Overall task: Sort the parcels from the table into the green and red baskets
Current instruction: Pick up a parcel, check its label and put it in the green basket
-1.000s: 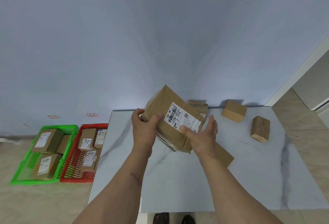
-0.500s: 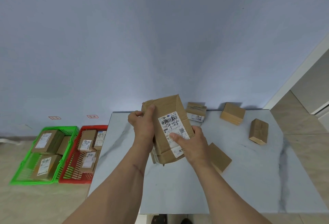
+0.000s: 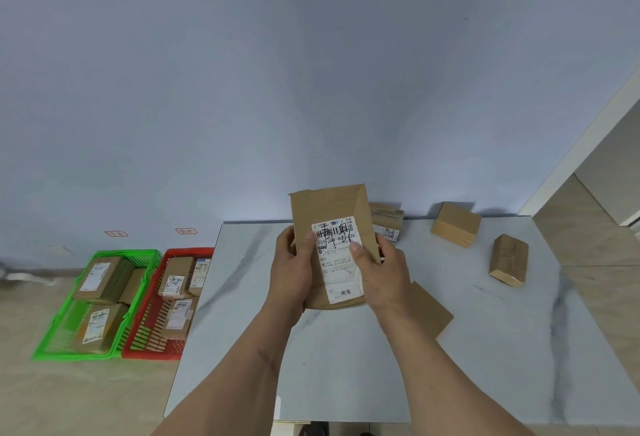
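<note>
Both hands hold one parcel (image 3: 329,207) upright above the table (image 3: 346,349), label side toward the camera. The left hand (image 3: 292,269) wraps the parcel's left edge, its thumb (image 3: 309,245) pressed on the left margin of the white label (image 3: 337,259). The right hand (image 3: 382,273) grips the right edge, fingers curled behind the cardboard and thumb (image 3: 358,254) lying across the label's right side. So both sets of fingers are closed on the parcel, which hangs over the table's far middle part, clear of the top. The label carries a barcode, printed digits and handwritten black strokes; its lower end is creased.

Four more parcels lie on the table. A labelled box (image 3: 386,224) sits at the table's far edge, just behind the held parcel and partly hidden by it. A plain box (image 3: 455,224) rests near the table's far right corner. Another plain box (image 3: 509,261) stands tilted near the table's right edge. A flat brown parcel (image 3: 427,311) lies on the table just under the right wrist, partly covered by the forearm.

The red basket (image 3: 152,342) stands on the floor against the table's left side, holding several labelled parcels. The green basket (image 3: 62,328) touches the red one on the side away from the table and also holds labelled parcels. Two small red-outlined tags (image 3: 185,230) are stuck on the wall above the baskets; their writing is too small to read.
</note>
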